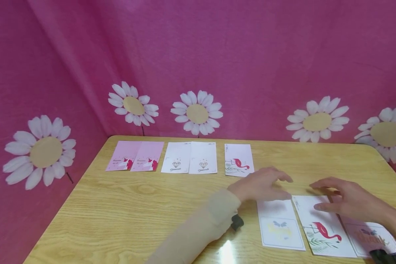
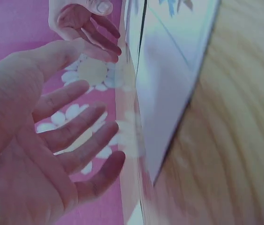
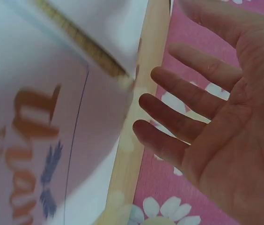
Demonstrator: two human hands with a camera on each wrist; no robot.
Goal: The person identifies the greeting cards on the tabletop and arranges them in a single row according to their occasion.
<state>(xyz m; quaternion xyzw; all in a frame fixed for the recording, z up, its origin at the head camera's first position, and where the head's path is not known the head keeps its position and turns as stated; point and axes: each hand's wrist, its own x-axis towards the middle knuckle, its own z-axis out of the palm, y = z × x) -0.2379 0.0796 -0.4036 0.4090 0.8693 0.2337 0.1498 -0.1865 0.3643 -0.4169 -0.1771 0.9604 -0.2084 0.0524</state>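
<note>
Both hands held nothing, fingers loosely spread. The right hand [image 1: 346, 200] hovered over the top of the near flamingo card [image 1: 323, 227]; the left hand [image 1: 260, 185] hung just left of it, above the yellow-framed card [image 1: 280, 229]. A lettered card [image 1: 369, 234] lay rightmost. Five more cards lined the table's [image 1: 135, 209] far edge.

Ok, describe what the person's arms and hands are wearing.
The left arm wears a long beige sleeve that ends at the wrist, with a small black device beneath it. The left hand and right hand are bare, without gloves. A beige cuff edge and black device show at the right wrist.
</note>
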